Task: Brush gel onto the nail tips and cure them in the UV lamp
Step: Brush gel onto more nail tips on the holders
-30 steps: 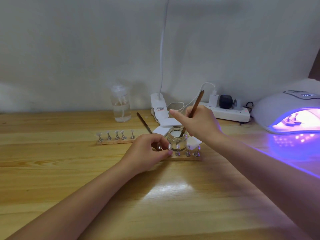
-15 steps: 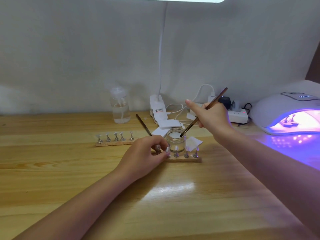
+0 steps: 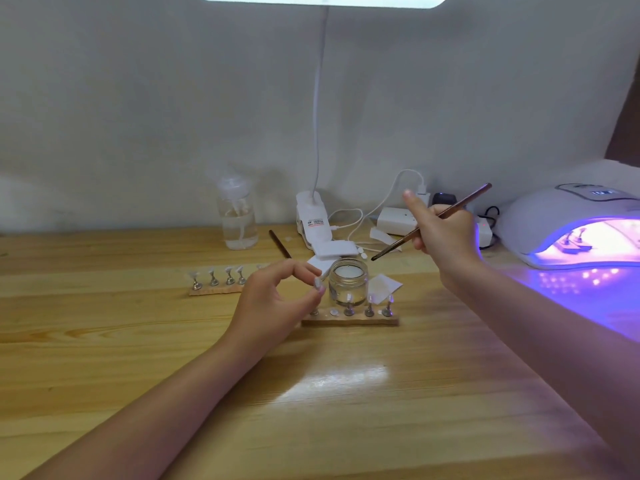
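Nail tips (image 3: 369, 301): three on near strip, four on far.

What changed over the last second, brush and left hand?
The right hand lifted the brush out of the glass jar; its tip now hangs above and to the right of the rim. The left hand rose off the near stand strip, pinching a nail tip. Jar, both strips, spare brush and lit UV lamp stayed put.
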The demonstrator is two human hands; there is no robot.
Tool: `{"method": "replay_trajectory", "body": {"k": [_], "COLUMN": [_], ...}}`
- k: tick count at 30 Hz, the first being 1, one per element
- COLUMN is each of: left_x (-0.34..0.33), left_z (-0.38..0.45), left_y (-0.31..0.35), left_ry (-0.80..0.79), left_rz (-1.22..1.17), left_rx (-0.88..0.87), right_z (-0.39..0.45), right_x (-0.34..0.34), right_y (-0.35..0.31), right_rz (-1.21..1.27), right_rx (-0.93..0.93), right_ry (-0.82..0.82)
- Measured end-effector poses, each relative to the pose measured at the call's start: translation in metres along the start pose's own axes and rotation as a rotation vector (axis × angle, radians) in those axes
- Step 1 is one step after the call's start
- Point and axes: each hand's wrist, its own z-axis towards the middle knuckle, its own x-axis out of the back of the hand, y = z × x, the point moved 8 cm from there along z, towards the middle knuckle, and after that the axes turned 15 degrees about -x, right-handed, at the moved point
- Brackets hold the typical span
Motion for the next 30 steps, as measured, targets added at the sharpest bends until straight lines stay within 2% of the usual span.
{"method": "replay_trajectory", "body": {"k": [3,6,11,14,20,30], "left_x": [-0.001,-0.001,0.000,0.000,0.001,0.001], "left_z": [0.000,0.001,0.000,0.000,0.000,0.000], "left_y": [0.003,0.007,0.004,0.005,0.006,0.006], "left_ry": [0.002,0.005,0.025,0.031,0.035,0.036], "left_rz": [-0.020,-0.016,-0.059,-0.068,-0.081,-0.066], "left_rx": [-0.015,-0.042,-0.020,-0.032,-0.027,-0.024], "right_z": [-0.017,-0.041,-0.080,-0.092,-0.096,-0.096], "right_x": [-0.001,-0.011,-0.024,-0.026,-0.030,-0.027], "right_y": [-0.003,-0.004,-0.006,-0.009,-0.004,0.003], "right_rz": [0.159,0.232,0.286,0.250,0.174,0.237], "right_rx": [0.018,0.069,0.281,0.397,0.427,0.345], "right_ry": [-0.074,-0.213,-0.361,-0.377,-0.362,-0.343]}}
